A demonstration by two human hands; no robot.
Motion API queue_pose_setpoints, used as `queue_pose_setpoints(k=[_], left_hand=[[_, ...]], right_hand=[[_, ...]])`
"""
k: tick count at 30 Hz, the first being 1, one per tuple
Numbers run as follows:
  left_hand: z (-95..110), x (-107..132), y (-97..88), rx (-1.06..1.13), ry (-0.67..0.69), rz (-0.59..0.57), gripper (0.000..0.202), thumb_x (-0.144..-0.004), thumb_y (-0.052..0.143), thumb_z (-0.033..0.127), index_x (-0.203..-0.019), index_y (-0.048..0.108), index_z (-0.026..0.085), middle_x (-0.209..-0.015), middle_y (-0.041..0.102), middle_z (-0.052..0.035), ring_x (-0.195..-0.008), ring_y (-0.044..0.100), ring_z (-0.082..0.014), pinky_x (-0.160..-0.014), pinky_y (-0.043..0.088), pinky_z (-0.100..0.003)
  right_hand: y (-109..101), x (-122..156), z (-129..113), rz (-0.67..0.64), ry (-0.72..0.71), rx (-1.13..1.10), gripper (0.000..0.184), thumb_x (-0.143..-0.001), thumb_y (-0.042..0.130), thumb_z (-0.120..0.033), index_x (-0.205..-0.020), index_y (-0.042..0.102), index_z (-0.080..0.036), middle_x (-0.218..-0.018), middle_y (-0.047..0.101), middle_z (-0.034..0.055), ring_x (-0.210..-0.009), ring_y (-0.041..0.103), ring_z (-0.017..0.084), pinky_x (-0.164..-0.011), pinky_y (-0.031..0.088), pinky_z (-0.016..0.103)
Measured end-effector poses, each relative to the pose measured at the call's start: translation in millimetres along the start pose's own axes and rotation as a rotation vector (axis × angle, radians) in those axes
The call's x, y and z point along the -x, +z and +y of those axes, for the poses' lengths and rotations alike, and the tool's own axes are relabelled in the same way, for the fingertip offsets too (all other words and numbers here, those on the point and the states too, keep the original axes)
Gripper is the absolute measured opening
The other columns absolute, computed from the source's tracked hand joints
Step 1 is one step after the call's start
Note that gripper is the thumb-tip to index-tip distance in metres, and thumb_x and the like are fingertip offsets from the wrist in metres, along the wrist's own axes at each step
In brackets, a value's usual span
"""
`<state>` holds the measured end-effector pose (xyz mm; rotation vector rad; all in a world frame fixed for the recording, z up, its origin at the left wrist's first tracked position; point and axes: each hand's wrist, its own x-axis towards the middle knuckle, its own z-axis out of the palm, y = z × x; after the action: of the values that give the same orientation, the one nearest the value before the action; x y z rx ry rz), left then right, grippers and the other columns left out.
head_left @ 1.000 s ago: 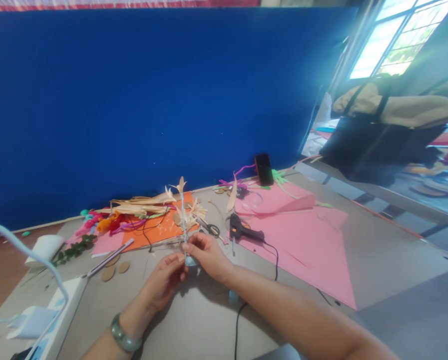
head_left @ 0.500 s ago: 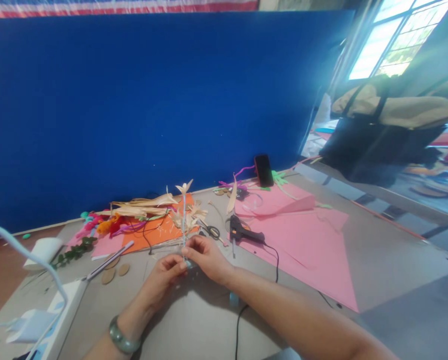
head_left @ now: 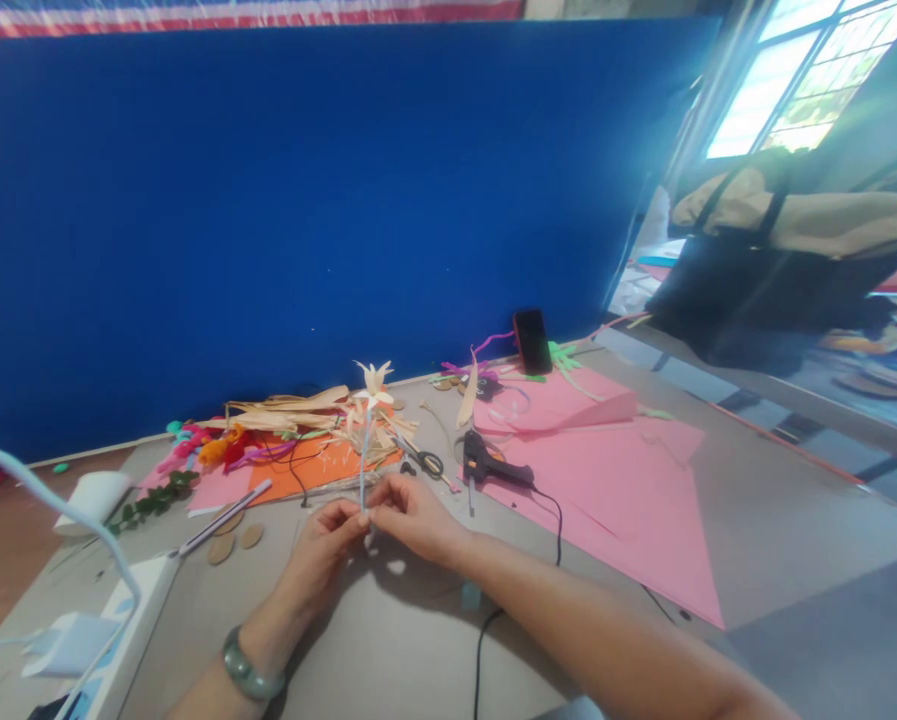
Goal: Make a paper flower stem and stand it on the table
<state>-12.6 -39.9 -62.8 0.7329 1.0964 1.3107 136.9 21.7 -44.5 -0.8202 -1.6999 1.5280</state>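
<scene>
A handmade flower with pale, husk-like petals stands upright on a thin light-blue stem. Its lower end runs down between my two hands. My left hand pinches the stem near the bottom, thumb and fingers together. Right beside it, my right hand is closed at the same spot, its fingertips meeting the left thumb. Exactly where the stem ends is hidden by the fingers. Black-handled scissors lie just beyond the right hand, and a black glue gun rests to its right.
Dried husk strips and orange paper lie behind my hands. Pink paper sheets cover the right side, with a phone propped behind. Wooden discs, a pen-like cutter and a power strip are left. A black cord crosses in front.
The flower has turned so its petals show more openly toward me, and its stem leans slightly differently. My hands have come closer together around the lower stem.
</scene>
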Motion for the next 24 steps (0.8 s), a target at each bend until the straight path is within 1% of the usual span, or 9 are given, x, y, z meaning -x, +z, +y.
queue_pose_setpoints(k=[2,5,8,10,14,19,24], left_hand=[[-2,0,0.5,-0.008,0.002,0.013,0.027,-0.063,0.081,0.033,-0.068,0.062,0.015,-0.061,0.063,-0.0008,-0.055,0.058,-0.0135,-0.055,0.045,-0.026],[-6,-1,2.0,-0.027,0.009,0.037,0.028,-0.062,0.081,0.034,-0.069,0.063,0.015,-0.059,0.062,-0.0003,-0.054,0.057,-0.0128,-0.054,0.044,-0.025],[-6,0,4.2,-0.047,0.019,0.075,0.028,-0.063,0.08,0.036,-0.071,0.063,0.015,-0.059,0.062,0.0002,-0.052,0.056,-0.0115,-0.052,0.042,-0.023],[-4,1,5.8,-0.059,0.023,0.099,0.028,-0.063,0.079,0.037,-0.071,0.064,0.015,-0.058,0.061,0.0009,-0.05,0.054,-0.0103,-0.05,0.041,-0.022],[1,3,8.2,-0.08,0.025,0.111,0.029,-0.063,0.079,0.038,-0.071,0.063,0.015,-0.053,0.058,0.0027,-0.045,0.049,-0.0081,-0.047,0.038,-0.02],[5,3,8.5,-0.086,0.019,0.103,0.027,-0.065,0.077,0.039,-0.069,0.063,0.016,-0.05,0.055,0.0034,-0.042,0.047,-0.0075,-0.045,0.035,-0.02],[7,2,7.8,-0.086,0.02,0.094,0.028,-0.065,0.078,0.038,-0.067,0.061,0.016,-0.049,0.055,0.0034,-0.042,0.047,-0.0078,-0.045,0.035,-0.02]], right_hand=[[-1,0,-1,0.024,0.016,0.093,0.005,-0.07,0.061,-0.016,-0.074,0.058,-0.015,-0.059,0.054,-0.0039,-0.053,0.048,0.009,-0.05,0.037,0.019],[-3,-1,-1,0.045,0.011,0.247,0.008,-0.067,0.065,-0.02,-0.07,0.059,-0.016,-0.061,0.056,-0.0024,-0.057,0.049,0.01,-0.052,0.037,0.02],[-4,0,0,0.063,-0.038,0.376,0.006,-0.068,0.063,-0.021,-0.067,0.059,-0.017,-0.061,0.056,-0.0025,-0.059,0.048,0.011,-0.055,0.036,0.021],[-4,1,-1,0.075,-0.069,0.408,0.005,-0.069,0.059,-0.019,-0.065,0.058,-0.017,-0.059,0.054,-0.0031,-0.058,0.046,0.011,-0.056,0.035,0.022],[-1,4,-4,0.096,-0.103,0.382,0.008,-0.071,0.056,-0.019,-0.063,0.056,-0.017,-0.058,0.052,-0.0034,-0.057,0.044,0.011,-0.056,0.035,0.023],[1,6,-12,0.122,-0.09,0.299,0.009,-0.071,0.056,-0.017,-0.062,0.055,-0.017,-0.059,0.053,-0.0029,-0.058,0.045,0.011,-0.058,0.036,0.023],[2,7,-16,0.122,-0.075,0.259,0.011,-0.071,0.056,-0.016,-0.06,0.054,-0.017,-0.058,0.053,-0.003,-0.057,0.045,0.011,-0.056,0.035,0.023]])
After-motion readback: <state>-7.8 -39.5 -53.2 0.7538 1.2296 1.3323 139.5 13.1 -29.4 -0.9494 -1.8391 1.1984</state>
